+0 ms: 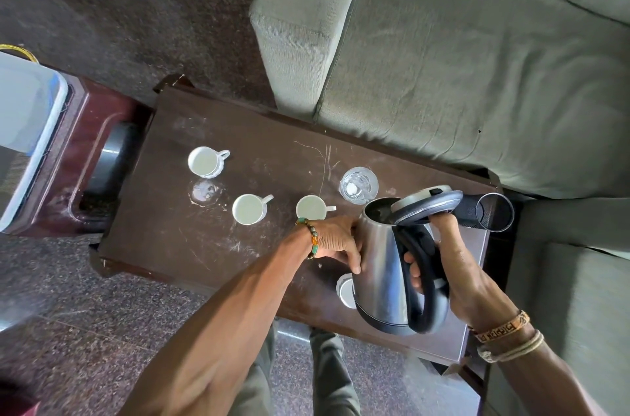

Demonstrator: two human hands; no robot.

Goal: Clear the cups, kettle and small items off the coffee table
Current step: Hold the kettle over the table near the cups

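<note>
Kettle (381,265) above coffee table (211,245) edge, lid open: right hand (453,276) wrapped round handle, left hand (341,241) spread against body; tilting risks spill, knocking nearest cup (311,207).

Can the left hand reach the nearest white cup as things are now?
Probably yes: the left hand rests on the kettle, and the nearest white cup stands just beyond its wrist with nothing between. It must release the kettle first.
</note>
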